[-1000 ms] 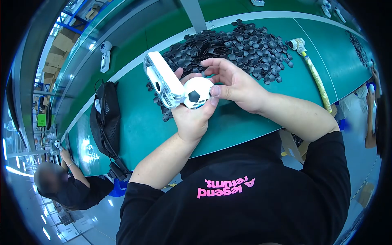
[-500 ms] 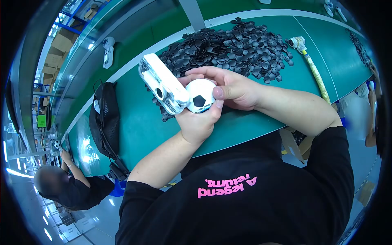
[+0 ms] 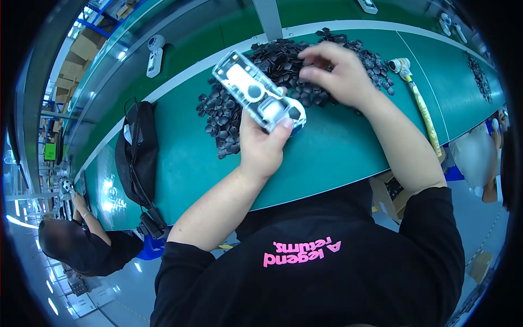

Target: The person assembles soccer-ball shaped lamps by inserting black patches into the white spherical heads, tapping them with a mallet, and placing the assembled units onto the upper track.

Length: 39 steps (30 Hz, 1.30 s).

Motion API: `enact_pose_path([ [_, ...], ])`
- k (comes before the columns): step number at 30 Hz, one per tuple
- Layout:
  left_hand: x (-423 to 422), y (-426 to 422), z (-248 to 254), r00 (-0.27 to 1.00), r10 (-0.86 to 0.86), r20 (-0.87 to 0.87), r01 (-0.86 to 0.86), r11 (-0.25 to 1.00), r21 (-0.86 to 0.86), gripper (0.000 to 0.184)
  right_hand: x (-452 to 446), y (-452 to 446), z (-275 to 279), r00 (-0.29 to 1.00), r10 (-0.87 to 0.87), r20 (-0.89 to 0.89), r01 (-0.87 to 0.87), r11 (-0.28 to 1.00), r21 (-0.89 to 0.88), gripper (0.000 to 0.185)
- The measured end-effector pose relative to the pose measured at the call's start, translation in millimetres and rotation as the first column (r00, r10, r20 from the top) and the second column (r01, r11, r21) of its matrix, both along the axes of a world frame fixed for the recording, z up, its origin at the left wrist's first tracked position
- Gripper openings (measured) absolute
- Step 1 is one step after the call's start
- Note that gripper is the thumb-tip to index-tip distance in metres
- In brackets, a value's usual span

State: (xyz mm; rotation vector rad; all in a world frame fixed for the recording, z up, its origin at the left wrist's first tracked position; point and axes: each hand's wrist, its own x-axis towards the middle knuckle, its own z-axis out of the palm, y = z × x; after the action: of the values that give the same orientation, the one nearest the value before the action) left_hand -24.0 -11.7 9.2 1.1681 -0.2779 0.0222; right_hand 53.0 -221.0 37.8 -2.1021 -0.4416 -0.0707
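Observation:
My left hand (image 3: 261,143) is closed round a white device with a clear casing (image 3: 238,76), tilted up to the left. At its lower right end is a white ball with a black pentagon (image 3: 296,113), mostly turned away from view. My right hand (image 3: 339,70) hangs over a large pile of black pentagon pieces (image 3: 224,128), its fingers slightly bent and apart from the thumb. Nothing shows between those fingers, though they are a little blurred.
A black mesh bag (image 3: 136,158) lies on the green table (image 3: 188,180) at left. To the right lies a yellow-wrapped stick with a white head (image 3: 422,106). Similar white devices (image 3: 154,57) rest beyond the table's rim. A co-worker (image 3: 90,245) sits at far left.
My right hand has let go of the ball and moved up and right to the pile. My left hand has turned the device, so its clear back now faces me.

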Motion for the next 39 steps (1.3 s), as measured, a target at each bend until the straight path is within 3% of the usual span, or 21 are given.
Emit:
enact_pose_path([
  [1,0.4,-0.5,-0.8,1.0,-0.001,-0.006,0.001,1.0,-0.006,0.062,8.3,-4.7,-3.6,1.0,-0.001,-0.006,0.001,1.0,-0.006,0.041],
  [2,0.7,-1.4,-0.3,0.997,-0.049,-0.062,0.05,0.999,0.001,0.06,18.4,-9.3,-10.5,0.982,-0.092,0.165,0.12,0.978,-0.169,0.039],
  [4,1.6,-3.0,1.9,0.975,-0.148,-0.165,0.152,0.988,0.01,0.056,31.2,-14.8,-21.8,0.836,-0.168,0.522,0.413,0.819,-0.398,0.035],
  [9,2.4,-1.3,0.2,0.972,-0.156,-0.174,0.173,0.981,0.085,0.054,35.0,-9.4,-34.5,0.842,-0.116,0.527,0.417,0.76,-0.498,0.029],
  [13,5.5,1.8,0.4,0.977,-0.13,-0.167,0.13,0.991,-0.012,0.054,35.9,-8.3,-28.9,0.838,-0.042,0.544,0.359,0.793,-0.492,0.023],
  [16,10.0,3.6,3.0,0.971,-0.129,-0.202,0.118,0.991,-0.064,0.055,27.6,-7.3,-17.6,0.909,-0.051,0.413,0.23,0.89,-0.395,0.018],
  [20,9.7,2.3,8.9,0.969,-0.068,-0.238,0.053,0.996,-0.07,0.054,11.2,-2.2,-7.5,0.923,0.004,0.385,0.168,0.896,-0.412,0.016],
  [25,6.7,4.7,2.2,0.972,-0.129,-0.198,0.111,0.989,-0.1,0.054,5.0,-3.0,-2.4,0.877,0.033,0.48,0.129,0.945,-0.301,0.014],
  [27,7.0,6.0,-0.8,0.967,-0.131,-0.218,0.131,0.991,-0.01,0.055,0.7,-1.9,0.4,0.845,0.012,0.535,0.147,0.956,-0.253,0.015],
  [30,5.7,6.3,1.0,0.976,-0.079,-0.204,0.081,0.997,0.001,0.056,-12.0,1.1,10.4,0.873,-0.015,0.488,0.112,0.979,-0.169,0.014],
  [33,13.9,4.2,-2.8,0.991,0.006,-0.133,-0.004,1.0,0.015,0.058,-26.1,12.0,14.6,0.99,-0.036,0.138,0.028,0.998,0.061,0.01],
  [34,15.8,4.0,-7.3,0.996,0.054,-0.069,-0.053,0.998,0.018,0.058,-27.5,15.3,12.9,0.992,-0.018,0.121,0.011,0.998,0.059,0.01],
  [37,14.0,6.0,-10.7,0.993,0.118,-0.025,-0.117,0.992,0.042,0.06,-28.2,21.0,-0.1,0.942,0.176,-0.286,-0.002,0.853,0.521,0.008],
  [39,14.8,6.3,-8.0,0.991,0.128,-0.028,-0.126,0.99,0.067,0.062,-27.1,18.7,-3.7,0.917,0.247,-0.314,-0.046,0.847,0.53,0.008],
])
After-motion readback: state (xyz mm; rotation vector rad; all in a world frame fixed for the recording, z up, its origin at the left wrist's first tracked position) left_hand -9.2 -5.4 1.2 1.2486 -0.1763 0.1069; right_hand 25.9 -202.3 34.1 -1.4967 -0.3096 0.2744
